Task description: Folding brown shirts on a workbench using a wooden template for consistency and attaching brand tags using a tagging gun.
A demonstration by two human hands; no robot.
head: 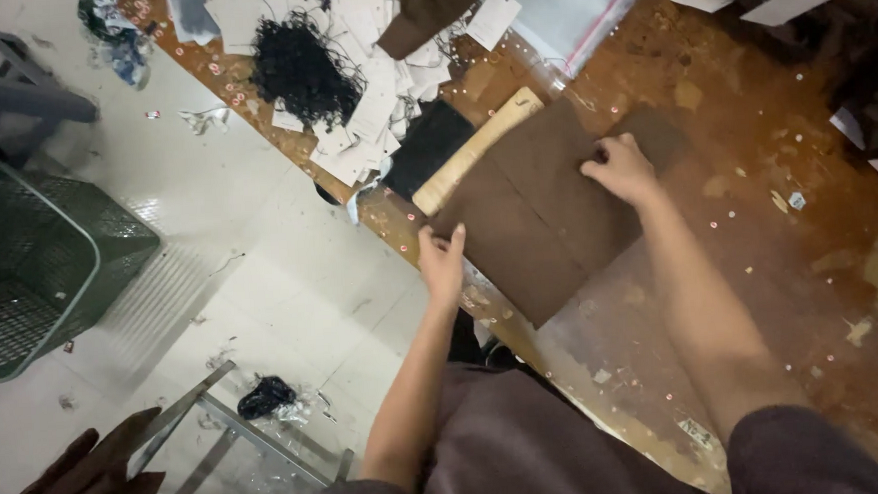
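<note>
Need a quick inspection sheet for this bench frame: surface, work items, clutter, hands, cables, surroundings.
Surface: worn brown worktable, stained, dotted with small bits.
Work items: dark brown folded fabric flat at the table edge, a pale wooden stick along its upper left side.
Clutter: white paper tags, tangle of black strings, clear plastic bag.
Hands: left hand on the fabric's near edge; right hand pressing its far part. Whether either has a closed grip cannot be told.
Cables: nothing seen.
Surroundings: green mesh basket on pale floor, metal frame, scraps.
</note>
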